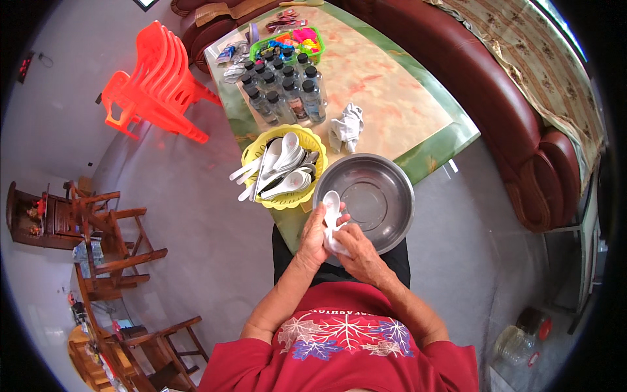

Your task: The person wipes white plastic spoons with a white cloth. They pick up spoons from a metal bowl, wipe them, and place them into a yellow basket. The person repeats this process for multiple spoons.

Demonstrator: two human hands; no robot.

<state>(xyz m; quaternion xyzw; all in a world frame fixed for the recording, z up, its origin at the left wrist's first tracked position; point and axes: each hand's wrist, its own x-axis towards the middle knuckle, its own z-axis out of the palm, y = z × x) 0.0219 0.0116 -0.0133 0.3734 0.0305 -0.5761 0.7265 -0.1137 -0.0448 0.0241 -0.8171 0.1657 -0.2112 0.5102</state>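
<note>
My left hand is closed around a white soup spoon, its bowl pointing up and away from me. In my right hand a white cloth is bunched against the spoon's lower part. Both hands are over the near left rim of a grey metal basin, which has a bare bottom. Left of the basin stands a yellow plastic basket heaped with white soup spoons and some darker metal cutlery.
Beyond the basin a crumpled white cloth lies on the marble-patterned table. Several dark-capped clear bottles stand behind the basket, near a green tray of colourful small items. Stacked red chairs are at left; a dark red sofa runs along the right.
</note>
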